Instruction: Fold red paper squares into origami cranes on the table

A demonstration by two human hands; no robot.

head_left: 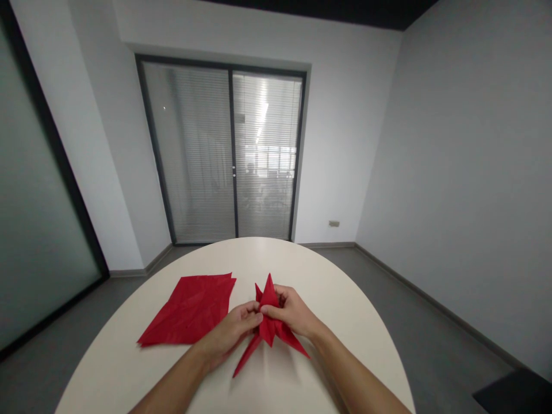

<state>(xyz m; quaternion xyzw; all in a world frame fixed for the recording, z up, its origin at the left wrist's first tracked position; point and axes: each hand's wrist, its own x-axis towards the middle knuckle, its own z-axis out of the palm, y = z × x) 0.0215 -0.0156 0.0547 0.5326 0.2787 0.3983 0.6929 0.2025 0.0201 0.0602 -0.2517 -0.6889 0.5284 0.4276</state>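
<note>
A red folded napkin point(268, 330) with several pointed tips is held between both hands over the near middle of the table. My left hand point(235, 328) pinches its left side, thumb and fingers closed at the centre folds. From the right, my right hand point(295, 310) grips it, the thumb lying across the front and the fingers behind, partly hidden. Two long points hang down toward me, and others stick up and away. Left of my hands, a stack of flat red napkins point(190, 310) lies on the table, its edges slightly uneven.
The round cream table point(345, 322) fills the near view. Beyond it stands a glass door point(233, 155) with blinds, and a socket point(333, 223) sits low on the white wall. A dark flat object point(517, 391) lies at the lower right.
</note>
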